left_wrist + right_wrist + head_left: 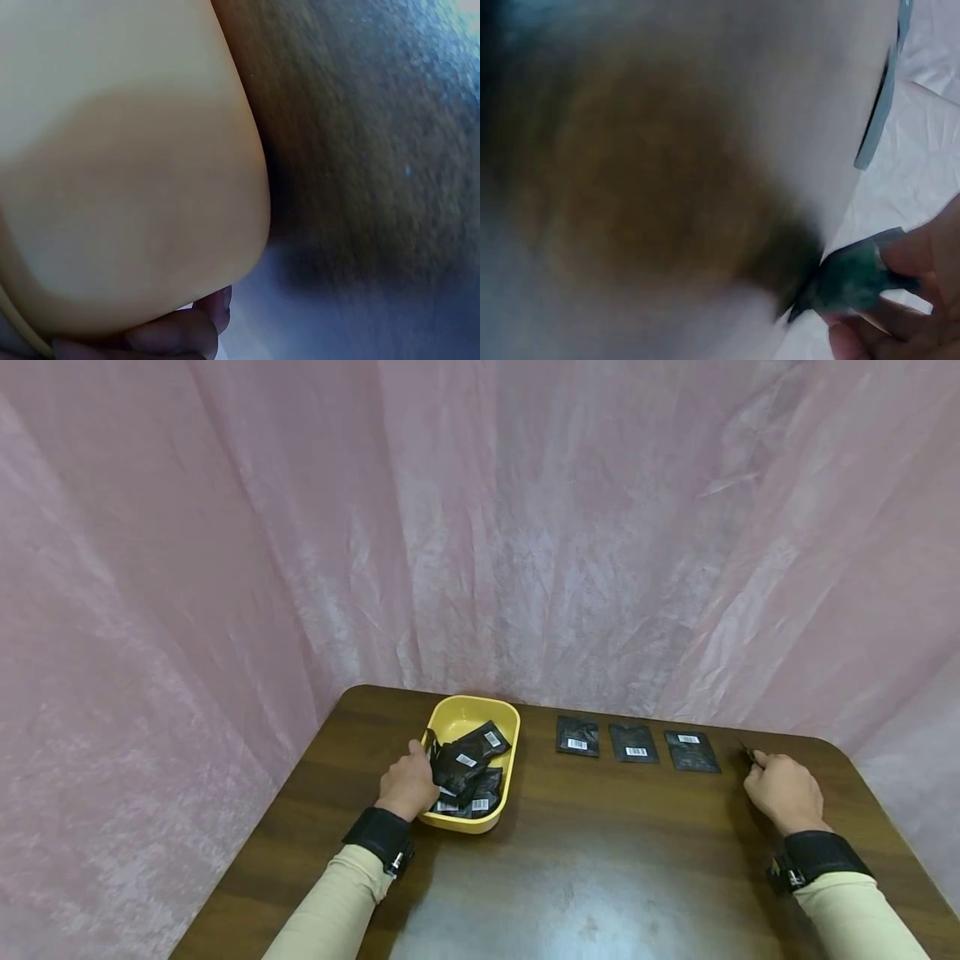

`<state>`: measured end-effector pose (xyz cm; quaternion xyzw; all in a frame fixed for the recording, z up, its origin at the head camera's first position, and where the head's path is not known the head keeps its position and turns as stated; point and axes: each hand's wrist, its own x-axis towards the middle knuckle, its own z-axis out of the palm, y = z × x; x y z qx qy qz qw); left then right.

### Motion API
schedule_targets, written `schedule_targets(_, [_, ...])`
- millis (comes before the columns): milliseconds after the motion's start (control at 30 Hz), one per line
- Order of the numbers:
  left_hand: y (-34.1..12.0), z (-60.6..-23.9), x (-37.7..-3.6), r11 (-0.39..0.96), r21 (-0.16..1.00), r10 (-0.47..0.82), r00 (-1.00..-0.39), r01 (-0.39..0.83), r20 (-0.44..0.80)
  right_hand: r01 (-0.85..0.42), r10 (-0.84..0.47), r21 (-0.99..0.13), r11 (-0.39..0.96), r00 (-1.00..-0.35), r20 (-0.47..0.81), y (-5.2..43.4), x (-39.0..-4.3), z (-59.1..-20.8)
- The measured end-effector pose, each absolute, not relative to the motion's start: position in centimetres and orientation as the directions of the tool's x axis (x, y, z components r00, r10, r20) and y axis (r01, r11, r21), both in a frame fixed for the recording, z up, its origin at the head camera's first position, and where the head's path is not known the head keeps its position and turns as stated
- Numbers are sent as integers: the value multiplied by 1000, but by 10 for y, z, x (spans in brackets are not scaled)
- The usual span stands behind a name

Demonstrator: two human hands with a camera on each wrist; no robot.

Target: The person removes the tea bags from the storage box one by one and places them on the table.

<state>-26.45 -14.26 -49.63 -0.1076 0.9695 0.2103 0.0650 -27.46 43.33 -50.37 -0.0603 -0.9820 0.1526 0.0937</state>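
On the left of the table, my left hand point(408, 785) holds the left rim of a yellow plastic basket point(512, 777). In the left wrist view its fingers point(176, 334) curl at the edge of the basket's smooth wall. Several small black packets point(457, 768) with white barcode labels lie piled inside the basket; one stands tilted against the rim beside this hand. Over the table's far right, my right hand point(786, 789) pinches another black packet point(851, 277) between thumb and fingers. That packet is tilted, with its lower edge close to the tabletop.
Three black packets lie flat in a row along the table's back edge: a left one point(577, 736), a middle one point(633, 743) and a right one point(692, 752). A pink curtain point(525, 543) hangs behind the brown wooden table point(600, 860).
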Motion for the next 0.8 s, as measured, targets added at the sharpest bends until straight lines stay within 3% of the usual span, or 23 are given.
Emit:
schedule_targets(200, [-143,-496,-267,890,391,-175,-968,-234,-181,122,119,-268,956,-992,-27,433,-282,-493])
schedule_targets(533, [-146,-497,-265,903,383,-160,-979,-196,-124,22,-16,-156,987,-971,-239,428,-294,-494])
schedule_targets(800, [-145,-499,-265,899,390,-156,-977,-200,-143,7,-30,-158,987,-972,-233,428,-291,-503])
